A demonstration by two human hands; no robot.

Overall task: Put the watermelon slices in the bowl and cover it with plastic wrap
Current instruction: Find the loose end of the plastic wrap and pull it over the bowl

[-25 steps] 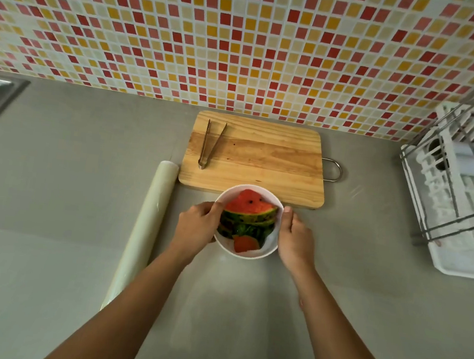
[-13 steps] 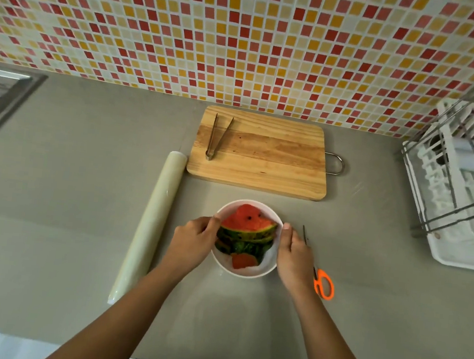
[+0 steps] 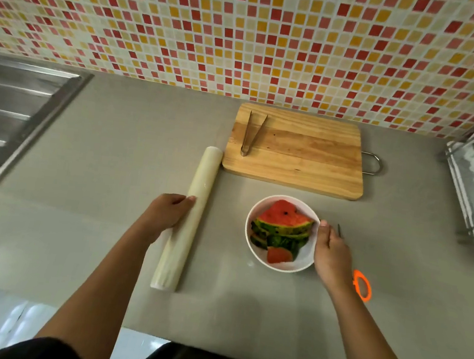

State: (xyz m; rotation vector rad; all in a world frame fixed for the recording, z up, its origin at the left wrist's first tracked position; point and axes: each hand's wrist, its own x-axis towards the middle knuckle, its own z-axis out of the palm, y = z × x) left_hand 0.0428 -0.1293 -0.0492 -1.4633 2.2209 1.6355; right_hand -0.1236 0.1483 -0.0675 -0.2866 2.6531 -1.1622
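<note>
While the grey counter [image 3: 135, 126] carries everything, the plastic wrap roll [image 3: 192, 224] lies slantwise left of the white bowl [image 3: 253, 255], apart from it, and the watermelon slices [image 3: 284, 223] are already piled inside. The left hand [image 3: 166, 215] has its fingers curled over the roll; the right hand [image 3: 329, 254] holds the bowl's right rim. My worry is that the film clings to itself when pulled, or that the tall slice pokes through it. Scissors [image 3: 362, 285] lie just beside the right hand.
</note>
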